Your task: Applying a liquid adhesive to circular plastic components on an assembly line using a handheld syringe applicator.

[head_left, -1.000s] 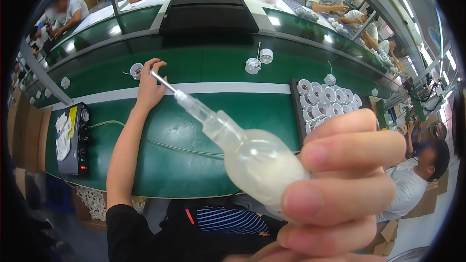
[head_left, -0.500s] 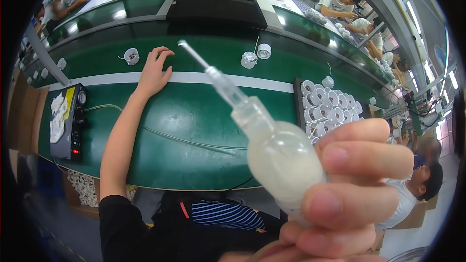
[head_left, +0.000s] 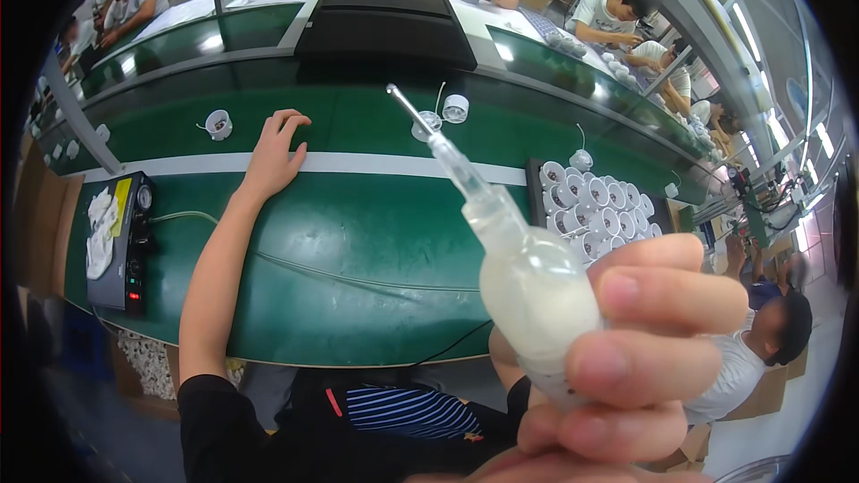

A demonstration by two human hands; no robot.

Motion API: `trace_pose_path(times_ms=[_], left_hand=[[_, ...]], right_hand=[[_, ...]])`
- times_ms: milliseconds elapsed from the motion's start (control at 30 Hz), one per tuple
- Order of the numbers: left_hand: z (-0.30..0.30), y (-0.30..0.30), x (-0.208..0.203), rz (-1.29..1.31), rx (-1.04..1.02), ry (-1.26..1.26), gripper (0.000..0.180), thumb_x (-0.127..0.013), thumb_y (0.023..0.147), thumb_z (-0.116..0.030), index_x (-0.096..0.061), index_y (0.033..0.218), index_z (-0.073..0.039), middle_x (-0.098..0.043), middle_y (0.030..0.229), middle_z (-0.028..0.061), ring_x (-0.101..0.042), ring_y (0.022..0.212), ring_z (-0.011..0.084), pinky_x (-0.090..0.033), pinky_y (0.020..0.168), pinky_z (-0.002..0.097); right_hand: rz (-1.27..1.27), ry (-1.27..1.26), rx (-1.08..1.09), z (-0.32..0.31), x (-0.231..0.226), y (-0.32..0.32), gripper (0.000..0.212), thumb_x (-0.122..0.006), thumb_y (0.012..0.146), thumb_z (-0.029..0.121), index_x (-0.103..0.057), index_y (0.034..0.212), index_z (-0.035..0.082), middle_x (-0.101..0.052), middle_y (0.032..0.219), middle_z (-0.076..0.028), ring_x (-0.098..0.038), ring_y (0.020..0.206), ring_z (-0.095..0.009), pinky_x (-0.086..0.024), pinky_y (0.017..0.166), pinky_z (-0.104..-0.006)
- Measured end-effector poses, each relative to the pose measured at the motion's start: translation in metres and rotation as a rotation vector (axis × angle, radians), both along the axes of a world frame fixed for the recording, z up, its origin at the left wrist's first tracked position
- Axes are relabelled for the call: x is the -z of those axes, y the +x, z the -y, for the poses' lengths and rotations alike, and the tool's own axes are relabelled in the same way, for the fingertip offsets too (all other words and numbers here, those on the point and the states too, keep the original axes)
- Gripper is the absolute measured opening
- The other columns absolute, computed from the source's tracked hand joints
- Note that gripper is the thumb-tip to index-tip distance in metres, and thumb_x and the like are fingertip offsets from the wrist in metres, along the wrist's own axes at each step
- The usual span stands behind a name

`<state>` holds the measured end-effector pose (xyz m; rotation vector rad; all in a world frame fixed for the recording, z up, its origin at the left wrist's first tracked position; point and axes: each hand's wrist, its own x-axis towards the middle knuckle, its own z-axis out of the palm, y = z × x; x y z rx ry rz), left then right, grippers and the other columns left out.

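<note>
Close in front of me, my right hand (head_left: 658, 340) is closed round the lower end of a glue-dispensing syringe (head_left: 541, 304). Its rounded, translucent barrel holds a milky, whitish content, and the thin nozzle points up and to the left. My left hand (head_left: 271, 161) lies across the white strip of the green bench, palm down and holding nothing, its fingers spread. Left of that hand sits a small white round cup (head_left: 217, 125) with a wire. Two more white round parts (head_left: 455, 108) stand behind the nozzle tip, one partly covered by it.
At the right, a dark tray (head_left: 537, 192) carries several white cups. A black dispenser box (head_left: 125, 277) with a gauge and a white cloth stands at the left, and a thin clear hose (head_left: 358, 279) crosses the bench. Several people work beyond it and at the right.
The syringe and my right hand now sit farther right relative to the bench, the nozzle before the white parts. The whole view has shifted slightly. My left hand stays on the strip.
</note>
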<state>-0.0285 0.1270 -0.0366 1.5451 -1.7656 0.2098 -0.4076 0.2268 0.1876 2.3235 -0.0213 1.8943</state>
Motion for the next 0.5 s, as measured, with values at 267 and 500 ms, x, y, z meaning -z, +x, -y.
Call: trace_pose_path(times_ms=[267,500], left_hand=[[0.025,-0.056,-0.034,0.172,0.174,-0.104,0.040,-0.067,0.081,0.004,-0.063,0.118,-0.008,-0.060,0.127,0.0094,-0.058,0.119,0.0343,-0.051,0.099,0.0445],[0.102,-0.112,-0.028,0.675,0.242,-0.154,0.029,-0.062,0.092,-0.010,-0.065,0.120,-0.019,-0.056,0.147,-0.0002,-0.055,0.131,0.0236,-0.054,0.090,0.0378]], right_hand=[[-0.297,-0.263,-0.221,0.058,-0.040,-0.045,0.043,-0.057,0.102,0.043,-0.056,0.135,0.014,-0.062,0.120,-0.021,-0.058,0.094,-0.034,-0.047,0.073,-0.0396],[-0.111,-0.147,-0.025,0.091,-0.023,-0.026,0.050,-0.056,0.095,0.033,-0.057,0.128,-0.004,-0.063,0.120,-0.041,-0.067,0.105,-0.044,-0.056,0.092,-0.0502]])
